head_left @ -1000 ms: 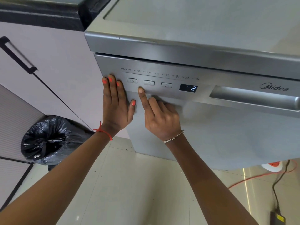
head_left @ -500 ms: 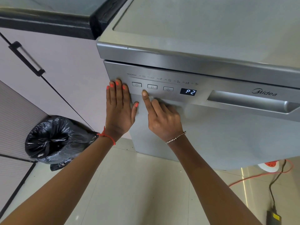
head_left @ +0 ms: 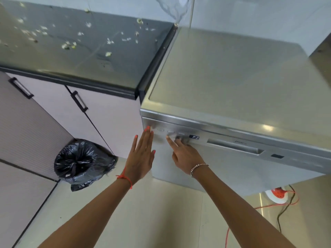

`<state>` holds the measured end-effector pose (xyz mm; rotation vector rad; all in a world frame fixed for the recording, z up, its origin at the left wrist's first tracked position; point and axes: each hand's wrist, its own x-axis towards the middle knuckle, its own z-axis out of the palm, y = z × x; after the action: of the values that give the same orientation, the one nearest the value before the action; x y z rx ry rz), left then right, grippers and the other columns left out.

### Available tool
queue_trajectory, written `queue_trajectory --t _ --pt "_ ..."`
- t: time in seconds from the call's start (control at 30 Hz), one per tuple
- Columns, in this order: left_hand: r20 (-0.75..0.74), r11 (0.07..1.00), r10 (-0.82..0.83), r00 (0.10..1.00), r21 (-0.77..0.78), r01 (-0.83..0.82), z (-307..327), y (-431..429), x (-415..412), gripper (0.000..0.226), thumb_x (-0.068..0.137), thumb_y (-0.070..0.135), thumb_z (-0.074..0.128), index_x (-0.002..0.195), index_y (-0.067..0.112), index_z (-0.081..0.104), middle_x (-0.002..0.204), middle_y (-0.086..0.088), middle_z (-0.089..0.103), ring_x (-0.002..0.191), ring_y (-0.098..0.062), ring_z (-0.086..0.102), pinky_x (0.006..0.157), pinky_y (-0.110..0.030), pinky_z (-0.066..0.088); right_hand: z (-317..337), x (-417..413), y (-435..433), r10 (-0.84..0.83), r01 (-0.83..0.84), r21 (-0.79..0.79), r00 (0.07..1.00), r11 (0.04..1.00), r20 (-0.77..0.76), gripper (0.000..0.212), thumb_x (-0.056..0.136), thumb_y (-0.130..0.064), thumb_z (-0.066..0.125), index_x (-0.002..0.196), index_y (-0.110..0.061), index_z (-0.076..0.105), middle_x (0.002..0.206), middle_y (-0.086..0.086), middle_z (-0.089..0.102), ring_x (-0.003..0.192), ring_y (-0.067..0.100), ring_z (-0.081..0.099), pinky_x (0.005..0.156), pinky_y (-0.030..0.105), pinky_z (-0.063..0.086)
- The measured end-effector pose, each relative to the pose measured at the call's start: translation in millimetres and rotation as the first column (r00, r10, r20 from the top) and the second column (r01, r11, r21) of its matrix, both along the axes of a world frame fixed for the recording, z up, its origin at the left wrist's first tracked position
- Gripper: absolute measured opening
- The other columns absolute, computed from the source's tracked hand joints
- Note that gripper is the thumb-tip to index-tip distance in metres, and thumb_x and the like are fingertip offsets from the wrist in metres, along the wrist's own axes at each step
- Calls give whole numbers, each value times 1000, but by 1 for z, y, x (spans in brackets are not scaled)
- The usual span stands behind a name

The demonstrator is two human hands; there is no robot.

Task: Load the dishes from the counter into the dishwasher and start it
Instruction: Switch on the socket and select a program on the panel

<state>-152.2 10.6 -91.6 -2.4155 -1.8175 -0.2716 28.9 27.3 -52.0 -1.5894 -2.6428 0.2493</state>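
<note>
Touching the dishwasher [head_left: 232,77] edge, left hand [head_left: 142,155] lies flat.

Left hand [head_left: 141,156] wears red cord [head_left: 124,177], right hand [head_left: 186,154] beads [head_left: 198,166].

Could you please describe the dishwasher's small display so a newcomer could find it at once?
Find the silver dishwasher beside the dark counter. On its front control strip, right of the buttons and left of the recessed handle, sits the display. It alone is a dark rectangle with lit characters, reading P2.
</note>
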Motion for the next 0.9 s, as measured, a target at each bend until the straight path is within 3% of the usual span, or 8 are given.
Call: queue_trajectory --t 0.07,0.13,0.2,0.27,0.33,0.4,0.67,0.9 --pt "30 991 -23 999 -134 27 23 -6 -4 57 100 34 15 139 -3 35 148 -19 32 136 -31 33 106 -47 33 28 1 -5 -47 49 -122 999 991 25 54 98 -20 33 148 -16 14 141 9 37 118 25 48 93 33 41" --pt "79 963 -47 996 -261 66 59 -13 -6 71 100 42 0 135 -2 43 140 -16 46 129 -30 45 100 -48 40 53 0 -11 -45 56 -148 996 987 76 47 99 -22 31 144 -11 24 142 10 36 121 26 47 97 35 39" --pt "152 939 -68 986 -323 114 93 -16 -11 91 85 59 -12 142 4 32 148 -10 34 137 -23 34 110 -38 30 77 -2 -17 -25 43 -175 994 984 103 42 100 -24 31 139 -8 33 138 11 39 120 27 48 95 35 40" --pt "180 912 -33 983 -397 104 118 -21 -17 96 79 69 -8 145 9 26 151 -7 30 139 -19 29 113 -32 24 98 -3 -20 -37 59 -214 994 975 103 40 100 -25 31 134 -7 39 134 11 41 119 27 48 93 35 41" --pt "181 920 -3 983 -386 74 143 -27 -22 66 96 53 15 143 9 30 147 -7 37 135 -20 34 111 -28 27 120 -5 -22 -49 73 -244 994 967 101 37 99 -26 33 128 -5 45 129 12 44 119 28 48 93 36 41" --pt "187 928 9 982 -367 61 161 -34 -27 49 100 35 32 142 9 33 145 -7 40 132 -19 38 109 -27 30 139 -8 -24 -35 63 -266 994 962 107 36 98 -27 35 122 -5 49 126 13 47 117 29 49 94 37 41" --pt "209 938 124 970 -343 -46 207 -54 -48 44 100 28 37 141 13 34 147 -5 37 134 -18 36 108 -28 29 203 -24 -24 -18 31 -231 998 972 58 41 99 -29 33 127 -6 50 133 14 45 124 28 44 101 35 38" --pt "228 943 213 950 -302 -140 225 -52 -84 40 99 25 39 138 14 39 143 -3 41 132 -16 38 108 -29 30 220 -55 -14 32 -34 -201 999 979 -13 42 100 -34 32 126 -9 53 131 11 48 122 26 46 101 34 37"
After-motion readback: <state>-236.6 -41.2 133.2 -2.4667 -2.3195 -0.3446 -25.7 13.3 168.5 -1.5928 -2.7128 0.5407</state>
